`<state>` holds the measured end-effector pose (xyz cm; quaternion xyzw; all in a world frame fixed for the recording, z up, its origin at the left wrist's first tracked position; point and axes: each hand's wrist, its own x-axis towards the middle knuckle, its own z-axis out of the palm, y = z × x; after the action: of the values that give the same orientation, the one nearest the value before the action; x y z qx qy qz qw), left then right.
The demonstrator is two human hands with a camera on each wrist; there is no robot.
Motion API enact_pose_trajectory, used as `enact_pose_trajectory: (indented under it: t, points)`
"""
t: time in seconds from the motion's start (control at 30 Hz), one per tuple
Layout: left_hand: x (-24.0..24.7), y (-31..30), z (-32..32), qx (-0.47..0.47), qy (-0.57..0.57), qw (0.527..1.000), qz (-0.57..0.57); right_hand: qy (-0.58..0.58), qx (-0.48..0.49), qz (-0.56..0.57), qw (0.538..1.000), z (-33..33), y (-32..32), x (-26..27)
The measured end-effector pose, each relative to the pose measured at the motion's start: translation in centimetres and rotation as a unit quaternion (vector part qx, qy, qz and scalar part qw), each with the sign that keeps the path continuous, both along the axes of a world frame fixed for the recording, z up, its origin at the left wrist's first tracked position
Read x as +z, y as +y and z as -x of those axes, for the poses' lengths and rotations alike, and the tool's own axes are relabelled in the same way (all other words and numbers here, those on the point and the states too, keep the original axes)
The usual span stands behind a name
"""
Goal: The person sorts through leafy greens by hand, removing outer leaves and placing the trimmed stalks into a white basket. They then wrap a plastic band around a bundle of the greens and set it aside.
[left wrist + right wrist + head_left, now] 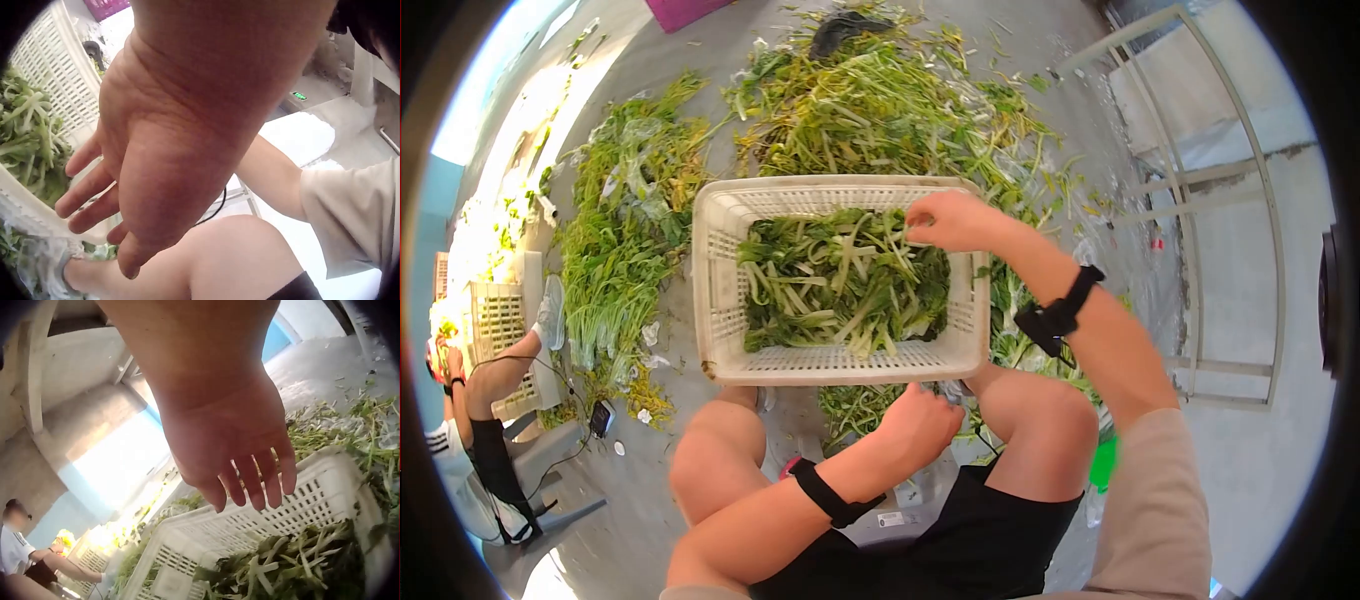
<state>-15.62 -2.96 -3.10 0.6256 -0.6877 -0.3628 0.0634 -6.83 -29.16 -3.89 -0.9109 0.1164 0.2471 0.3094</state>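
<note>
A white plastic crate (725, 270) stands before my knees, holding a heap of leafy green stalks (840, 280). My right hand (955, 222) hovers over the crate's far right corner; in the right wrist view its fingers (269, 481) hang loosely bent, with nothing between them. Nearer my body, just outside the front rim, is my left hand (918, 425). In the left wrist view that hand (169, 150) has relaxed, spread fingers (87, 187) beside the crate wall and holds nothing.
Piles of greens (840, 110) cover the floor beyond the crate, with another pile (625, 230) to its left. A metal frame (1260, 200) stands at right. Far left, another person (490, 440) sits by a second crate (500, 320).
</note>
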Motion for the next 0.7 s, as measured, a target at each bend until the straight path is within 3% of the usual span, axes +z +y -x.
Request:
enact_pose_trajectory:
  t: [0.17,0.23,0.27,0.37,0.4,0.47,0.6,0.67,0.7]
  points:
    - [0.1,1.8,-2.2,0.046,0.006,0.999,-0.013,-0.042,0.113,0.099,0.988,-5.2,5.7,-7.5]
    - [0.2,2.8,-3.2,0.059,0.000,0.998,-0.020,-0.027,0.246,0.231,0.941,-6.3,7.8,-11.4]
    - [0.3,3.2,-3.6,0.061,-0.001,0.998,-0.025,-0.031,0.253,0.230,0.939,-6.8,8.7,-12.8]
    - [0.1,4.8,-3.8,0.082,-0.009,0.996,-0.018,0.020,0.119,0.184,0.975,-6.9,11.3,-17.1]
    - [0.2,5.0,-4.1,0.092,-0.019,0.996,-0.003,0.017,0.123,0.185,0.975,-7.2,11.6,-17.7]
    - [0.6,5.4,-4.9,0.104,0.002,0.995,-0.006,0.098,0.021,0.147,0.984,-7.3,12.6,-18.8]
    - [1.3,5.9,-5.5,0.127,0.018,0.991,0.028,0.129,0.056,0.157,0.978,-6.7,13.3,-20.1]
    - [1.5,5.7,-5.9,0.132,0.012,0.991,0.031,0.077,0.076,0.152,0.982,-6.3,13.2,-20.1]
    - [1.5,5.6,-6.1,0.135,0.012,0.990,0.032,0.097,0.076,0.108,0.986,-6.6,13.1,-18.5]
